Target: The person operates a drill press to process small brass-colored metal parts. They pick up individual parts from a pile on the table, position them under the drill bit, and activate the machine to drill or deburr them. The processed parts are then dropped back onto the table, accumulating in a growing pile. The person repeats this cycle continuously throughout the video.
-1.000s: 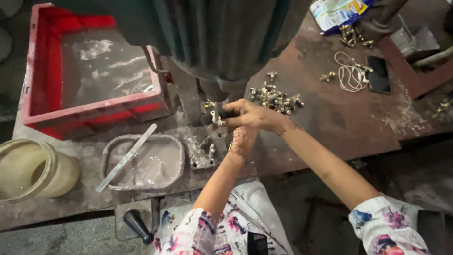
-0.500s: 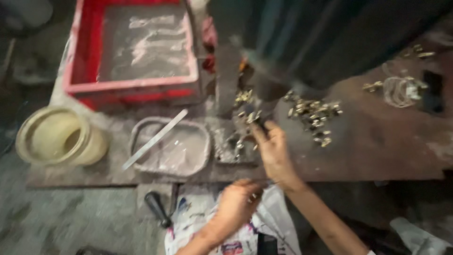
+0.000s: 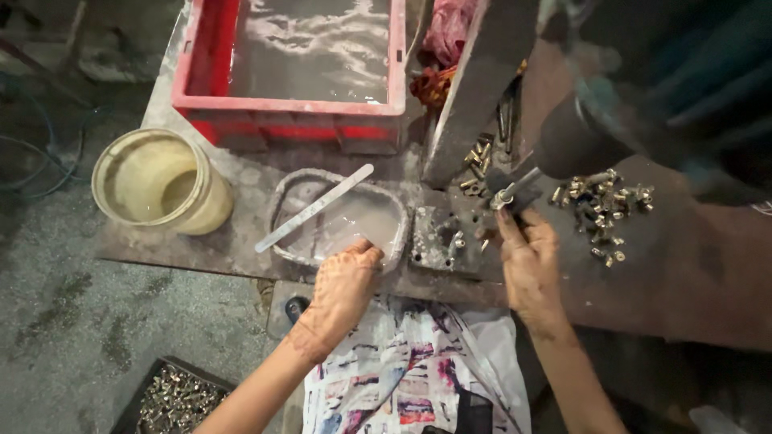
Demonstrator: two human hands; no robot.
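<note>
My left hand [image 3: 344,283] reaches over the near rim of a shallow grey tray [image 3: 283,253] of milky liquid, fingertips at the liquid's edge. Whether it holds anything I cannot tell. A flat metal strip [image 3: 315,207] lies across the tray. My right hand [image 3: 527,261] is at the metal fixture block [image 3: 438,241] under the machine's spindle [image 3: 515,189], fingers pinched around a small brass part [image 3: 500,202]. A pile of small brass fittings [image 3: 599,209] lies just right of that hand.
A red crate [image 3: 289,112] of cloudy liquid stands at the back. A cream bucket [image 3: 157,183] sits at the left. A dark box of brass parts [image 3: 173,395] is on the floor below. The machine column [image 3: 474,88] rises behind the fixture.
My left hand has moved up from my lap to the grey tray. My right hand stays at the fixture. The view has shifted left and down.
</note>
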